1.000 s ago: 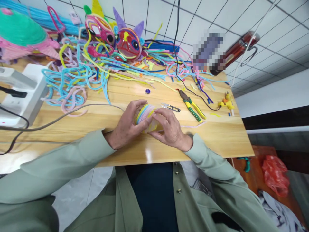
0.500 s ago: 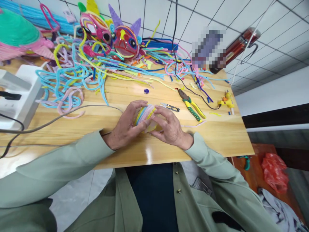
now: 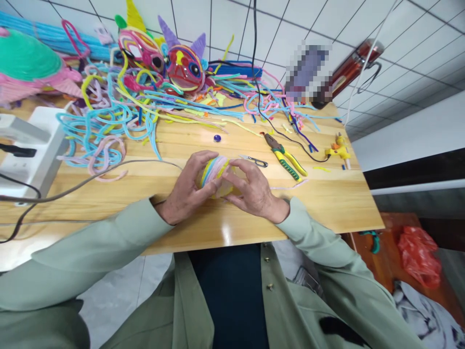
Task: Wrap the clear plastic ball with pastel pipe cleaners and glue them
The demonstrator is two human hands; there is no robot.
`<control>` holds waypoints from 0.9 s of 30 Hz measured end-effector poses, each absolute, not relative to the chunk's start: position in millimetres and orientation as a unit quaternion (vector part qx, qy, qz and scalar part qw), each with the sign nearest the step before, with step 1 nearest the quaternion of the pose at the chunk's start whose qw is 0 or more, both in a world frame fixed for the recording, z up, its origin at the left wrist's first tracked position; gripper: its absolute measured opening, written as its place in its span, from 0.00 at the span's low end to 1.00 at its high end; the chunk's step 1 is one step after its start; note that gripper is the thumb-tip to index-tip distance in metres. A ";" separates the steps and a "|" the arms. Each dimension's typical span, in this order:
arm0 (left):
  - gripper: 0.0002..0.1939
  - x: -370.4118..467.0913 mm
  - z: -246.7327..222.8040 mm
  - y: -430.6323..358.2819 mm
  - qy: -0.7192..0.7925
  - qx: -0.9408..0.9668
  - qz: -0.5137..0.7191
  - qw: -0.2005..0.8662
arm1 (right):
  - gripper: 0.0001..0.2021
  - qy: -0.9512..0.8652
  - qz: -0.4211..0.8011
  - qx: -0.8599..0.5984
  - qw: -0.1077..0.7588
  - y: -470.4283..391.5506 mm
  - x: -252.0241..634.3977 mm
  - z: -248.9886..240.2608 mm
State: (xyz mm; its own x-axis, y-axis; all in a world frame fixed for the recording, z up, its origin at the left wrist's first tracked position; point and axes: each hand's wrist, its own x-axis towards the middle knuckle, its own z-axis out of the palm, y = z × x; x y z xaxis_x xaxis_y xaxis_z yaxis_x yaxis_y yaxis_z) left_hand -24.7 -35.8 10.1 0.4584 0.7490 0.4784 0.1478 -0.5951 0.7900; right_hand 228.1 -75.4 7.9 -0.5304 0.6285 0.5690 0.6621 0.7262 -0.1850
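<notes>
Ball (image 3: 217,167) with soft-looking pastel stripes

The person's left hand (image 3: 189,189) cups a rounded form (image 3: 215,170) banded in yellow, blue and pink; the right hand (image 3: 257,191) grips its other side. Beyond them on the wooden table (image 3: 334,206) lie a small blue disc (image 3: 217,138), thread snips (image 3: 258,162), yellow-and-green-handled pliers (image 3: 286,157) and tangled pipe cleaners (image 3: 112,116).

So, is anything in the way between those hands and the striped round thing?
Nothing visible is: the left hand holds the striped piece directly, and the right hand touches its other side. The small snips lie beyond the right hand, not between.
</notes>
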 end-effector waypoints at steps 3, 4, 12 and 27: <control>0.24 -24.3 10.3 -34.7 0.281 0.783 0.435 0.344 | 0.33 -0.873 -0.046 -0.343 0.344 -72.5 226.9 8.6; 0.24 -24.1 10.7 -34.8 0.280 0.782 0.438 0.345 | 0.33 -0.872 -0.051 -0.336 0.352 -71.8 226.4 9.0; 0.22 -22.9 13.5 -35.7 0.307 0.763 0.449 0.349 | 0.27 -0.878 -0.021 -0.373 0.299 -76.2 227.3 9.8; 0.21 -22.3 9.4 -34.3 0.305 0.764 0.454 0.342 | 0.33 -0.858 0.015 -0.425 0.288 -77.6 227.5 7.4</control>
